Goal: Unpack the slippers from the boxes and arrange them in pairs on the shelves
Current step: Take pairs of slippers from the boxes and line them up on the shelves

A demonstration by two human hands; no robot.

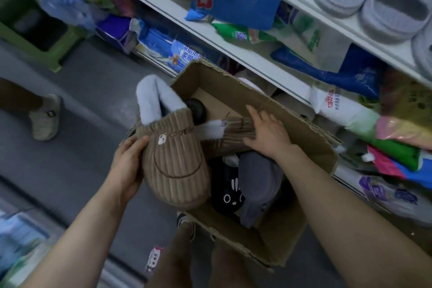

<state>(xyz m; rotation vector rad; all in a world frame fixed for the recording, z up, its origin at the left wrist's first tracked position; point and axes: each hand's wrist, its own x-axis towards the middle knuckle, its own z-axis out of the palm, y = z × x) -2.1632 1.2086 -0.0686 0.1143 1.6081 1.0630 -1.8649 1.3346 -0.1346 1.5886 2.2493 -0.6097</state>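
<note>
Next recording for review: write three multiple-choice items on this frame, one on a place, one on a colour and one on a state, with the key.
1. Where does the black slipper lie?
A) on a shelf
B) inside the cardboard box
C) on the floor

2. What colour is the ribbed slipper that the left hand grips?
A) tan
B) pink
C) green

3. What state is the cardboard box in?
A) taped shut
B) open at the top
C) crushed flat

Key:
1 B: it lies beside the grey slipper, between the box walls.
2 A: the ribbed slipper is tan with a white lining.
3 B: its contents show from above, and the right hand rests on a matching slipper inside it.
</note>
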